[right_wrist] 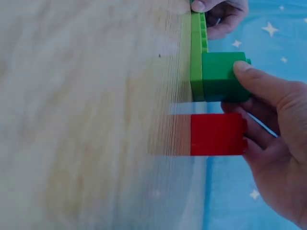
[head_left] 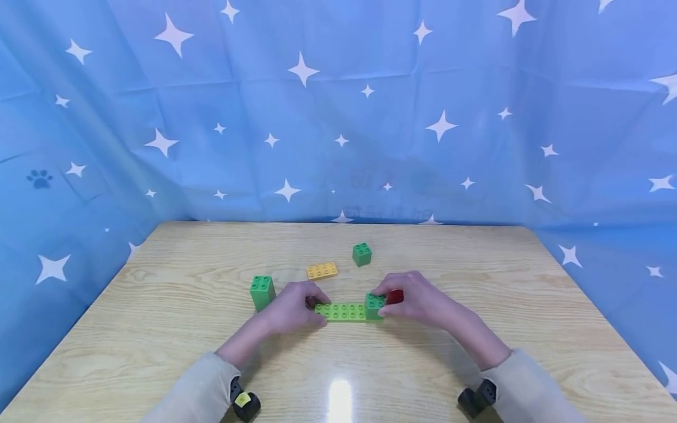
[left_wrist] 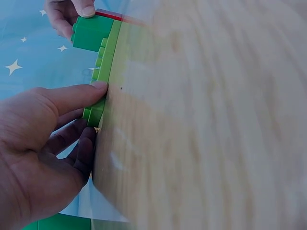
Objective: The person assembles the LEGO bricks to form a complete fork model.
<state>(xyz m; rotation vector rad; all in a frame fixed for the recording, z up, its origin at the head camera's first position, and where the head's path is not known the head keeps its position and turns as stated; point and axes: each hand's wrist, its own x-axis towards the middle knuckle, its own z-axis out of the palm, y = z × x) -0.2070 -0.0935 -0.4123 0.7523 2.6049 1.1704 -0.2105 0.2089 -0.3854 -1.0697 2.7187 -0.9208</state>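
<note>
A low light green strip of studded toy bricks lies flat on the table between the hands. The left hand pinches its left end between thumb and fingers. On the strip's right end sits a green block, studs up. Thumb and fingers of the right hand grip this block at its sides. Just right of it a red block stands on the table, apart from the strip, partly hidden by the right hand in the head view. Its studs are close to the hand's lower fingers in the right wrist view.
A tall green block stands just left of the left hand. Farther back lie a flat yellow-orange brick and a smaller green block. A blue curtain with white stars hangs behind the wooden table.
</note>
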